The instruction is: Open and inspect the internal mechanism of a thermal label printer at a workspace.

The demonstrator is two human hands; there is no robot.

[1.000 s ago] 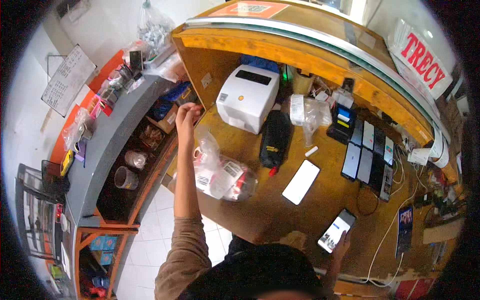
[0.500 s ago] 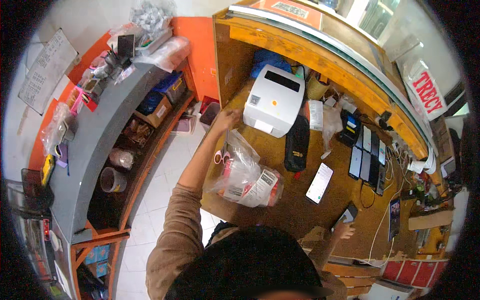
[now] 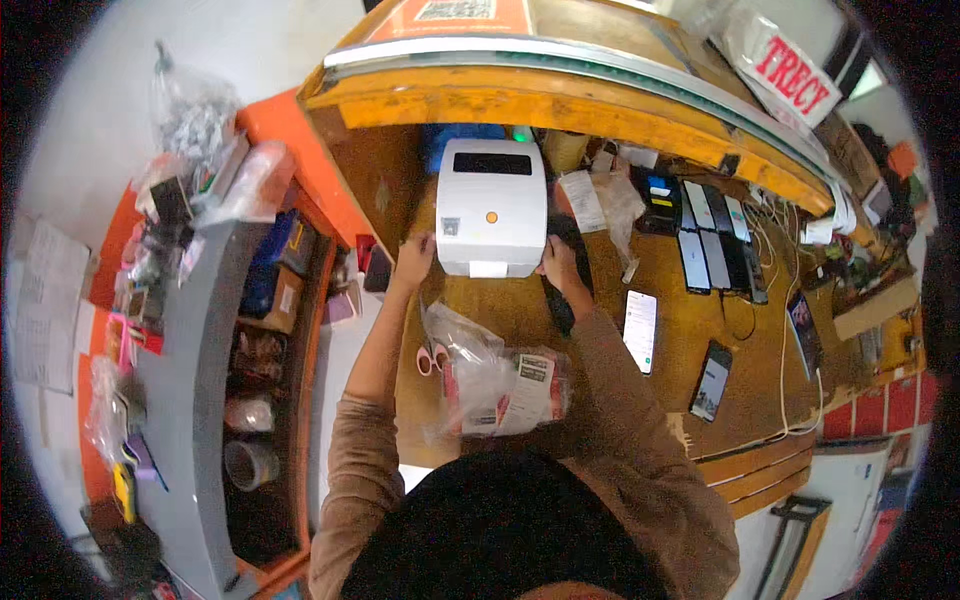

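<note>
— What's the setting here?
— A wooden surface (image 3: 470,300) fills the middle of the frame, with a raised yellow ledge (image 3: 560,95) curving along the top and a grey shelf unit (image 3: 190,400) down the left edge.
— And the main thing on it?
— A white label printer (image 3: 491,205), upper centre, its long axis running away from the person, paper slot facing them.
— Where are the hands?
— One on each side. The left hand (image 3: 413,261) touches its lower left corner, fingers curled; the right hand (image 3: 559,266) presses the lower right corner. Both are equally near; I can't tell if either truly grips.
— Anything smaller?
— Clear plastic bags of packets (image 3: 500,385) below the printer, and a phone (image 3: 640,330) to the right.
</note>
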